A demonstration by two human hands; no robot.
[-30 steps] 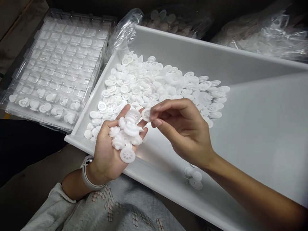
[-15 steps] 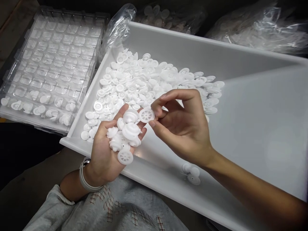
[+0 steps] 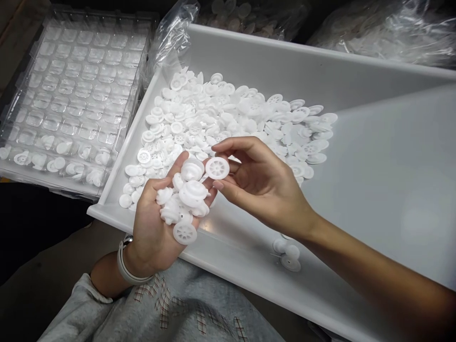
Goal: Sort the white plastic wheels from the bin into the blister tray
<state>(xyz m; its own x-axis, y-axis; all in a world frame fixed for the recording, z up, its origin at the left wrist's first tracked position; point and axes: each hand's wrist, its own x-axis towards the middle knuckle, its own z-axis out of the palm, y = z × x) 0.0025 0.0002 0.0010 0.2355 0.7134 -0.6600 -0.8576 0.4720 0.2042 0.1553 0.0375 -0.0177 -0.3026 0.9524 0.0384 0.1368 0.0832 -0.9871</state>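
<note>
My left hand point(image 3: 156, 223) is cupped palm up over the near rim of a white bin point(image 3: 374, 156) and holds a handful of small white plastic wheels point(image 3: 185, 194). My right hand point(image 3: 265, 183) pinches one spoked white wheel point(image 3: 217, 167) between thumb and fingers, right beside the left fingertips. A large heap of the same white wheels point(image 3: 228, 118) lies in the bin behind both hands.
A clear blister tray point(image 3: 74, 80) with rows of pockets lies to the left; only its nearest row holds wheels. Two or three loose wheels point(image 3: 288, 254) rest near the bin's front wall. Clear plastic bags point(image 3: 384, 33) of parts lie behind the bin.
My right hand has turned the pinched wheel so its spoked face shows, and lowered it slightly toward the left fingertips. The left hand has stayed in place.
</note>
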